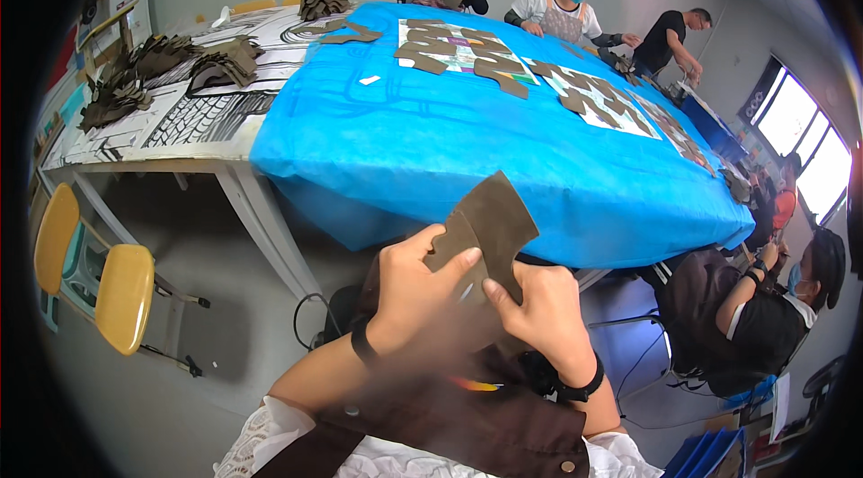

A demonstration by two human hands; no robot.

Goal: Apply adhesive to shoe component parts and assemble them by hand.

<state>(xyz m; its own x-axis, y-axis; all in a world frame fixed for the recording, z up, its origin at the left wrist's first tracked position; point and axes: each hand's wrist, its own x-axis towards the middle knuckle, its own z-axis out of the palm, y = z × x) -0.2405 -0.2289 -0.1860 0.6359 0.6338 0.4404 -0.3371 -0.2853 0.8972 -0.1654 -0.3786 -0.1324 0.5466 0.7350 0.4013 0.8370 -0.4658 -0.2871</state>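
Note:
Held up over my lap is a flat, dark brown cut piece (pixel 500 216), leather-like, with a flared, curved outline. A seam or overlap runs down it, so it may be two pieces laid together; I cannot tell. My left hand (pixel 406 287) grips its left edge with the thumb on the face. My right hand (pixel 545 309) pinches the lower right edge, its thumb close to the left one. Both hands are closed on the piece, just in front of the blue-covered table (pixel 360 132). Its lower end is hidden by my hands and a blur.
Similar brown pieces (pixel 503 78) lie in rows on printed sheets across the table. Stacks of brown pieces (pixel 225 60) sit on the white-topped table (pixel 135 146) at left. Yellow chairs (pixel 126 298) stand below it. Several people work around the table, one seated close at right (pixel 764 334).

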